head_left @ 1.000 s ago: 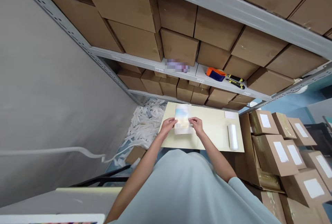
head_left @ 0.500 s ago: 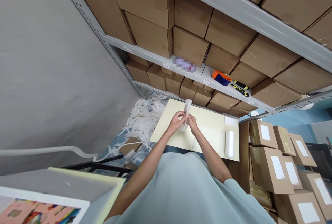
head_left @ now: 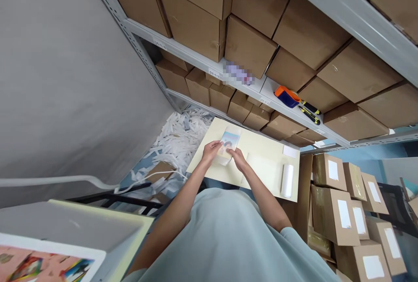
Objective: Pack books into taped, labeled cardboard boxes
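Note:
A thin, clear-wrapped packet (head_left: 230,138) with a pale blue and cream printed face is held up over the cream board (head_left: 261,142). My left hand (head_left: 211,150) pinches its left edge, and my right hand (head_left: 237,158) grips its lower right side with the thumb on the printed face. The clear wrapping reaches past the print at the top and bottom. On the right part of the board lie a white roll (head_left: 287,181) and a small white paper (head_left: 289,151).
Shelves (head_left: 241,83) of cardboard boxes stand ahead, bearing an orange and blue holder (head_left: 287,96) and yellow-black cutters (head_left: 309,115). Paper strips (head_left: 183,136) heap at the left. Labelled boxes (head_left: 339,212) are stacked right; a white-framed machine (head_left: 75,225) stands lower left.
The packet, edge-on before, has turned so that its printed face shows. My hands have moved apart to its two sides. The view has shifted slightly.

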Action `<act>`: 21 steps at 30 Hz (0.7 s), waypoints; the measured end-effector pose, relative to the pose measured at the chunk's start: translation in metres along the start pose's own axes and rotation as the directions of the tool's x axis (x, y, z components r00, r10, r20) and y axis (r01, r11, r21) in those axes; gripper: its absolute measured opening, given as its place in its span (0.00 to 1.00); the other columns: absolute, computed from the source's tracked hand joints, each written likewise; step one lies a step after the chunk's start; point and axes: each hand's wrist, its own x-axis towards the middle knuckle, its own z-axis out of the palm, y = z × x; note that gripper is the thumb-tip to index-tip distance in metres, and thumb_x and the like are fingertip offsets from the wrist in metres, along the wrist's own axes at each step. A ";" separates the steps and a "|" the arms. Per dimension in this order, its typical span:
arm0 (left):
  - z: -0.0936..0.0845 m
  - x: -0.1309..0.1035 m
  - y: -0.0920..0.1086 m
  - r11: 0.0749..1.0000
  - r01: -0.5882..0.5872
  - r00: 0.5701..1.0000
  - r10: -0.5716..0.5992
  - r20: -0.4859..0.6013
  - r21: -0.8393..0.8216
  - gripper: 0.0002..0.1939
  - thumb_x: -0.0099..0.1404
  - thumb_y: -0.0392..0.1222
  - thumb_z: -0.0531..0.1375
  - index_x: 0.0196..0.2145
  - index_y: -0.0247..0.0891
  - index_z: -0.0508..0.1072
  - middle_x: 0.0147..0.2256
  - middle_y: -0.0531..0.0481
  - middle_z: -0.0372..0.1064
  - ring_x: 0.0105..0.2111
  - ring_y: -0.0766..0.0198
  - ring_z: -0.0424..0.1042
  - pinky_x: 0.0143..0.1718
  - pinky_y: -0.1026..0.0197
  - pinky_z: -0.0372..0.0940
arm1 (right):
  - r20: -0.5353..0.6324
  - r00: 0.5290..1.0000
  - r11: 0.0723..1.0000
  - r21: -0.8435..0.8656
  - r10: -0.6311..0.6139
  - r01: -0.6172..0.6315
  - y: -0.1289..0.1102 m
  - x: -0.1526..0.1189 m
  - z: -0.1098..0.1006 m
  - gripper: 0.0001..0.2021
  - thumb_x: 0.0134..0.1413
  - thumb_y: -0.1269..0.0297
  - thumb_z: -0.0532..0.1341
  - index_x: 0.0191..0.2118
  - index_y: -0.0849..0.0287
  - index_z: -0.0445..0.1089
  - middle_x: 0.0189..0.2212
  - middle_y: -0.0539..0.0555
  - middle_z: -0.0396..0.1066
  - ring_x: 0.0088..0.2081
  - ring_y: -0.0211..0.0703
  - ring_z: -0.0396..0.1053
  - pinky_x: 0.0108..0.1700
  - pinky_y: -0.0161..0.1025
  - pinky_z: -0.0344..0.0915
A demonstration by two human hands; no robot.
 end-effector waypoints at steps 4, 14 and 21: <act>-0.020 0.016 -0.006 0.997 0.069 0.998 -0.069 -0.008 -0.033 0.22 0.52 0.51 0.78 0.42 0.38 0.83 0.42 0.39 0.85 0.48 0.45 0.85 0.51 0.49 0.78 | -0.046 0.998 0.998 -0.030 0.054 -0.055 0.011 0.013 0.007 0.20 0.47 0.54 0.74 0.46 0.55 0.77 0.40 0.53 0.85 0.41 0.50 0.81 0.45 0.42 0.77; -0.047 0.095 -0.025 0.987 0.161 0.987 -0.161 0.001 -0.005 0.27 0.52 0.36 0.69 0.51 0.37 0.82 0.42 0.42 0.85 0.43 0.49 0.85 0.48 0.52 0.78 | -0.256 0.962 0.987 -0.096 0.097 -0.125 0.040 0.109 0.050 0.22 0.50 0.47 0.73 0.45 0.55 0.72 0.35 0.51 0.81 0.37 0.45 0.78 0.38 0.38 0.75; -0.051 0.129 -0.032 0.987 0.121 0.992 -0.117 -0.047 0.103 0.22 0.54 0.36 0.70 0.49 0.38 0.82 0.44 0.40 0.84 0.49 0.47 0.84 0.53 0.50 0.77 | -0.368 0.923 0.967 -0.171 0.114 -0.188 0.055 0.142 0.056 0.23 0.50 0.52 0.74 0.50 0.57 0.76 0.34 0.52 0.82 0.38 0.46 0.80 0.44 0.42 0.77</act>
